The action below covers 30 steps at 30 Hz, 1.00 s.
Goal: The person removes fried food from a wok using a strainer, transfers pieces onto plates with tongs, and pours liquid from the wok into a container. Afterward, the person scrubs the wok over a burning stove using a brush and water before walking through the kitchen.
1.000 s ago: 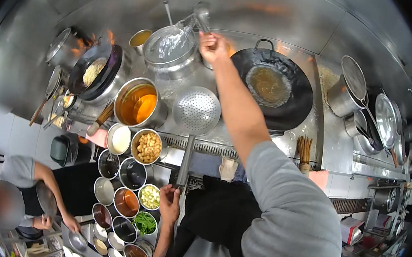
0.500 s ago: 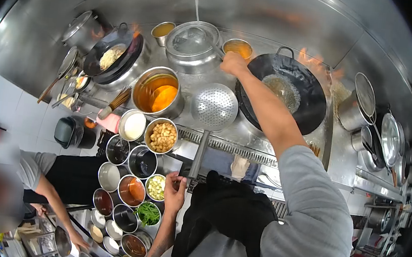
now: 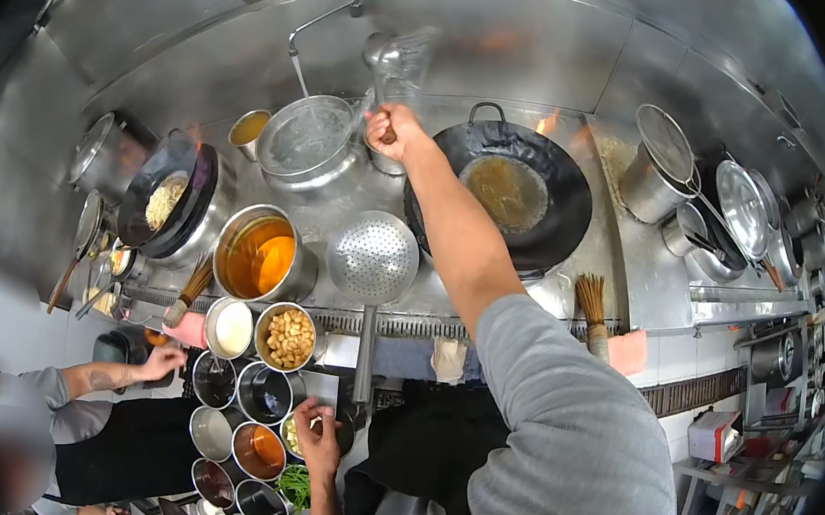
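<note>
My right hand [image 3: 395, 135] grips a ladle [image 3: 380, 58] by its handle, bowl raised, with water splashing off beside it. Close by on the left is a pot of water with a metal rim [image 3: 306, 138], under the tap. Beneath my right forearm sits a black wok [image 3: 569, 188] holding bubbling brownish liquid [image 3: 505, 195]. My left hand [image 3: 317, 441] hovers low by the seasoning pots, fingers loosely bent and apart, nothing visible in them. It partly covers a pot of pale chopped pieces [image 3: 292, 436], near the handle of a perforated skimmer [image 3: 372, 256].
A pot of orange liquid [image 3: 303, 268] and a pot of browned cubes [image 3: 288, 338] stand left of the skimmer. Another wok [image 3: 197, 220] holds noodle-like food at far left. Flames [image 3: 547, 123] rise behind the wok. A co-worker's hand [image 3: 160, 364] reaches in from the left.
My right hand has lifted the ladle from the water pot, and water now sprays from it. The view has shifted. The co-worker's hand has come up beside the pots.
</note>
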{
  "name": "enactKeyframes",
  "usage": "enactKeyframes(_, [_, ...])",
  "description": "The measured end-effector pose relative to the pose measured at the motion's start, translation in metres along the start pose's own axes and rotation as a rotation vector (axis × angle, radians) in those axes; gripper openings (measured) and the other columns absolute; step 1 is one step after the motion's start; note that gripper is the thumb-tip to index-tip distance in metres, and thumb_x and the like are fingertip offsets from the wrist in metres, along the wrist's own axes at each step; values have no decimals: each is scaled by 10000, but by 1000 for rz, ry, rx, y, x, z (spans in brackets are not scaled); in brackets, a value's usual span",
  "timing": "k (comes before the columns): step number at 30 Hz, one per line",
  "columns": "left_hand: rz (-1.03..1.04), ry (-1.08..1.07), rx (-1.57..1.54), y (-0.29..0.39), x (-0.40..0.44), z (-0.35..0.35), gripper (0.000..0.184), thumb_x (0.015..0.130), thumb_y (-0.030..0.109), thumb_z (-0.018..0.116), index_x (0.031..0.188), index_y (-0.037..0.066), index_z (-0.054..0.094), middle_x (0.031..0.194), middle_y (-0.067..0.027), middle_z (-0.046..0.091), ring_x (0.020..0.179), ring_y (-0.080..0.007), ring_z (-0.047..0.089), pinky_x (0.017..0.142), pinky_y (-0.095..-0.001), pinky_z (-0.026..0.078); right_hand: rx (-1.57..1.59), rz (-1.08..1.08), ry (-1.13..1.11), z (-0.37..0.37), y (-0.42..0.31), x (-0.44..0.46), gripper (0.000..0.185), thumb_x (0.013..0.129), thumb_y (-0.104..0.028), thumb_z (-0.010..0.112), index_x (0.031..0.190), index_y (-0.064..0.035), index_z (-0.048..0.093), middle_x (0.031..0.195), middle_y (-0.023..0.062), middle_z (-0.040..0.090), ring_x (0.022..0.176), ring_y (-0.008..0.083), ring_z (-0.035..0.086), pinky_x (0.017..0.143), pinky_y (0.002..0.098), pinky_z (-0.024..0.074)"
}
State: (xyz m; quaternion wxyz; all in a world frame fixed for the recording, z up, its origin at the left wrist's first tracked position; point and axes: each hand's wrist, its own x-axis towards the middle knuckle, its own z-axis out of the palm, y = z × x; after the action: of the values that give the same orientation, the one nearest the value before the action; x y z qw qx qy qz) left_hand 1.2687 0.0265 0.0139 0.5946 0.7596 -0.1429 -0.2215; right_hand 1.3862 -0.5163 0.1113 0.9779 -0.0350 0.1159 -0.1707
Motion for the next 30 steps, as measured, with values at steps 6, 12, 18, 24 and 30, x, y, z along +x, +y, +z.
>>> enactKeyframes(6, [-64, -71, -35, 10, 9, 3, 376, 919, 140, 606, 1228, 10, 436, 963, -65, 531, 777, -120, 559, 665, -243, 503, -2436, -314, 401, -26, 36, -6, 192, 756, -85, 532, 842, -6, 685, 785, 185, 681, 720, 312, 680, 657, 396, 537])
enactKeyframes(12, [19, -44, -137, 26, -3, 12, 392, 918, 142, 612, 1238, 37, 412, 902, -41, 554, 735, -103, 550, 659, -231, 471, -2357, -217, 299, -23, 67, 7, 223, 783, -195, 575, 769, 12, 656, 798, 156, 660, 602, 268, 624, 601, 389, 529])
enactKeyframes(18, [-35, -348, -10, 26, -29, 56, 310, 909, 199, 636, 1144, 18, 544, 787, -36, 607, 690, -89, 572, 630, -226, 462, -264, 349, 152, -15, 39, -33, 188, 926, -54, 419, 748, 8, 425, 590, -11, 407, 440, 48, 431, 368, 149, 405])
enactKeyframes(24, [-344, -843, 278, -94, -46, 179, 486, 891, 415, 622, 1123, -12, 597, 796, -56, 632, 694, -106, 574, 656, -260, 480, -275, 303, 95, 9, -38, -165, 148, 903, -33, 438, 762, -25, 391, 628, 8, 428, 462, 54, 433, 382, 166, 384])
enactKeyframes(30, [-654, -917, -22, -218, -56, 339, 485, 875, 397, 638, 1131, -12, 592, 930, -100, 693, 797, -169, 672, 668, -331, 517, -888, -12, 390, 36, -112, -307, 137, 913, -53, 505, 897, 70, 446, 627, -4, 455, 444, 23, 395, 360, 151, 356])
